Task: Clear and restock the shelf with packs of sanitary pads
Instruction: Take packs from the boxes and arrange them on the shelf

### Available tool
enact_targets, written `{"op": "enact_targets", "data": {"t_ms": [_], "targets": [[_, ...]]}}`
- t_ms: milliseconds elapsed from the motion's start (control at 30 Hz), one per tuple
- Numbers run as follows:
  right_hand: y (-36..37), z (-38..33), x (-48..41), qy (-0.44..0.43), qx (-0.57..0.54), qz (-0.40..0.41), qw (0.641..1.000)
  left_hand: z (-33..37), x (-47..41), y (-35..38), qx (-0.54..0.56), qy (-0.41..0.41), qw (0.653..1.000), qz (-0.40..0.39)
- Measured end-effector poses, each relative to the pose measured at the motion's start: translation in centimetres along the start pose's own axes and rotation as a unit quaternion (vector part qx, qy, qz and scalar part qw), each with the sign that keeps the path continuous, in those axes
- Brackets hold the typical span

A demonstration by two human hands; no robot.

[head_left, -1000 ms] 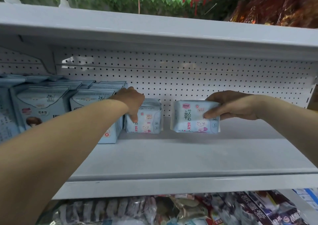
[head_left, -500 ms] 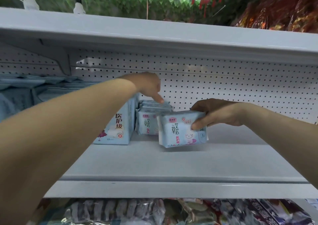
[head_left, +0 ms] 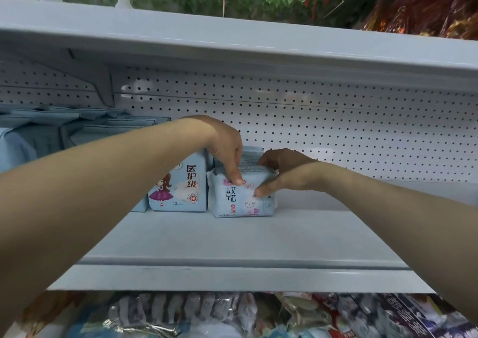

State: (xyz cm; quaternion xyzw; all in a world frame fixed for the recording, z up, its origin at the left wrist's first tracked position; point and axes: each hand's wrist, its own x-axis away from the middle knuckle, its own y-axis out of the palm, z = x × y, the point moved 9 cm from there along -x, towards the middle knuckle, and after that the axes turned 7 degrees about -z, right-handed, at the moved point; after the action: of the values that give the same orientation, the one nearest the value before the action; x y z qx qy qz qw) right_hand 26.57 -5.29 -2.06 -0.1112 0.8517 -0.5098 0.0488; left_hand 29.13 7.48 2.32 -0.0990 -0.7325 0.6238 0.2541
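Note:
A small pale-blue pack of pads (head_left: pixel 238 202) with a pink smiling face stands on the grey shelf (head_left: pixel 232 247), in front of more packs of the same kind (head_left: pixel 249 156). My right hand (head_left: pixel 282 174) grips its right end, thumb on the front and fingers over the top. My left hand (head_left: pixel 225 149) reaches down from above and its fingertips press on the pack's top front edge. Just left stands a taller blue pack (head_left: pixel 178 185) with a girl in a purple dress.
More blue packs (head_left: pixel 77 130) fill the shelf's left part. The perforated back panel (head_left: pixel 336 130) is bare to the right. An upper shelf (head_left: pixel 232 45) hangs overhead. Bagged goods (head_left: pixel 232 317) lie on the shelf below.
My right hand has carried the small pack leftward and set it in front of the other small packs. My left hand rose, then came down onto that pack's top.

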Motion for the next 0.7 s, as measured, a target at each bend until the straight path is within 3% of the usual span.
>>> {"op": "enact_targets", "data": {"t_ms": [300, 700], "targets": [[-0.7, -1.3, 0.5, 0.036, 0.151, 0.090, 0.984, 0.3, -1.6, 1.2, -0.067, -0.017, 0.998, -0.002], [-0.7, -2.2, 1.4, 0.070, 0.224, 0.070, 0.970, 1.0, -0.4, 0.4, -0.064, -0.040, 0.996, 0.045]]}}
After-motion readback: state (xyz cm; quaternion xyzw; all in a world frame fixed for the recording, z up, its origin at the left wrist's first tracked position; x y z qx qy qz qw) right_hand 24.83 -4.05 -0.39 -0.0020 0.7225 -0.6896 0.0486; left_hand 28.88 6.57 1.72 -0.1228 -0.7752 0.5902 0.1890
